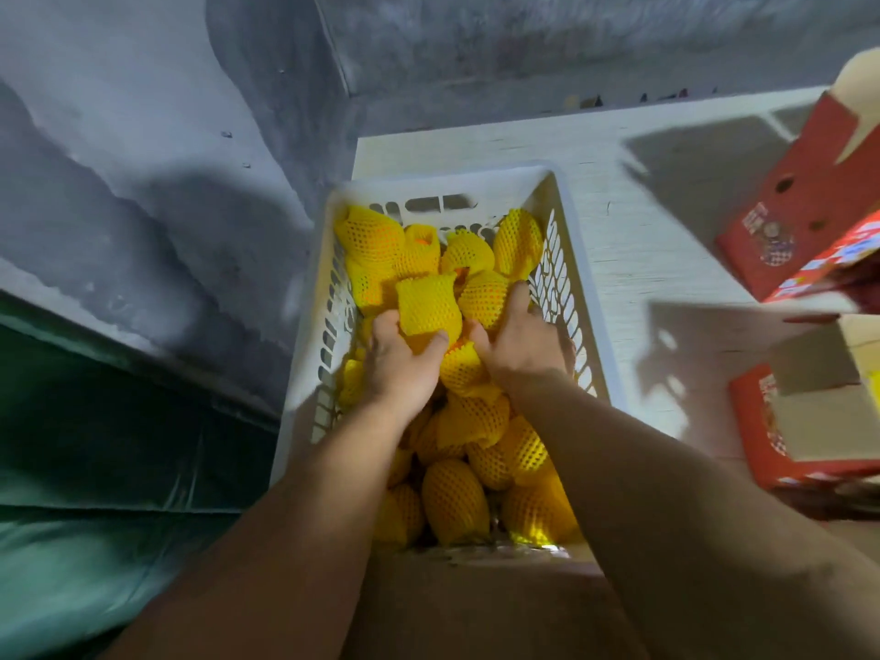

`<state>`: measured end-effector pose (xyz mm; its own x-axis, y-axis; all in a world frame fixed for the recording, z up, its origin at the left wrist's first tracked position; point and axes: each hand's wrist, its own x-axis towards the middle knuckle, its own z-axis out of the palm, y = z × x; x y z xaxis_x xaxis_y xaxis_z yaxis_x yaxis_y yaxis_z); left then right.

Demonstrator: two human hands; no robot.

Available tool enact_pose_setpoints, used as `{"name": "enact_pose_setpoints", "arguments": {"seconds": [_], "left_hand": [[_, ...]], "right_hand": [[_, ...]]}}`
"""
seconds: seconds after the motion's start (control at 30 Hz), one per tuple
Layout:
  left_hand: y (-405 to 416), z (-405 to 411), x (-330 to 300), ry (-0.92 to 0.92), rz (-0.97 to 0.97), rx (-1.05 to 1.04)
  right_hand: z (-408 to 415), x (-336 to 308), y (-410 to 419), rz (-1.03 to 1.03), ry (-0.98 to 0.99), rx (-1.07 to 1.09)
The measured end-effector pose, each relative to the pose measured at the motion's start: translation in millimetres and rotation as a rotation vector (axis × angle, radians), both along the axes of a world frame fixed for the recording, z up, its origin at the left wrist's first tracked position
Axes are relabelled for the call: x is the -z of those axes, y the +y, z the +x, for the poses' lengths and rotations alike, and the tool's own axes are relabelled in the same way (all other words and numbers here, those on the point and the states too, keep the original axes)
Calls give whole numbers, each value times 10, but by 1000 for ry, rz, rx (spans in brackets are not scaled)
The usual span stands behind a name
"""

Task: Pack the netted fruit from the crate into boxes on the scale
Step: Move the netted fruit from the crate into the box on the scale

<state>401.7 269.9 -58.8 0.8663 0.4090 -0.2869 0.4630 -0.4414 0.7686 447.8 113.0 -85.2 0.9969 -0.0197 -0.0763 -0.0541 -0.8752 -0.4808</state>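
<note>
both forearms reach forward and down into the white crate (578, 259), side by side. the left hand (397, 362) lies palm down, and its fingers and thumb curl around the lower part of one netted fruit (427, 304), so it grips this fruit from below. the right hand (516, 338) is just beside it, with fingers curled over a second netted fruit (483, 297); the thumb points to the left hand and the fingertips press into the net, so it holds that fruit. the two hands are near each other but i cannot tell if they touch.

the fruit in the left hand is wrapped in a yellow foam net with small holes, and it stands a little higher than the others. the rest of the netted fruits (457, 497) fill the crate from the far wall to the near edge, all in the same yellow nets, and orange skin shows through at some places. the crate has slotted walls.

the crate stands on a white table (633, 240), at its left edge. to the right on this table are red cardboard boxes (790, 221) with open flaps, well apart from the hands. a scale is not clear to see. behind is a grey, stained wall (143, 159), and at the lower left is a dark green sheet (95, 493).
</note>
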Motion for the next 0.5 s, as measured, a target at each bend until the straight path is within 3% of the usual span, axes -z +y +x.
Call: {"name": "enact_pose_setpoints", "arguments": {"seconds": [0.13, 0.2, 0.27, 0.37, 0.5], "left_hand": [[-62, -218, -206, 20, 112, 5], [-85, -283, -348, -13, 63, 2], [-151, -329, -534, -45, -192, -32], [-340, -421, -917, 49, -661, -33], [-494, -681, -1190, 66, -845, -138]], "right_hand": [[-116, -277, -51, -89, -59, -117], [-176, -463, -58, -63, -72, -117], [-276, -663, -58, 182, -47, -91], [-551, -981, -69, 522, 3, -82], [-1062, -1242, 13, 721, 75, -124]]}}
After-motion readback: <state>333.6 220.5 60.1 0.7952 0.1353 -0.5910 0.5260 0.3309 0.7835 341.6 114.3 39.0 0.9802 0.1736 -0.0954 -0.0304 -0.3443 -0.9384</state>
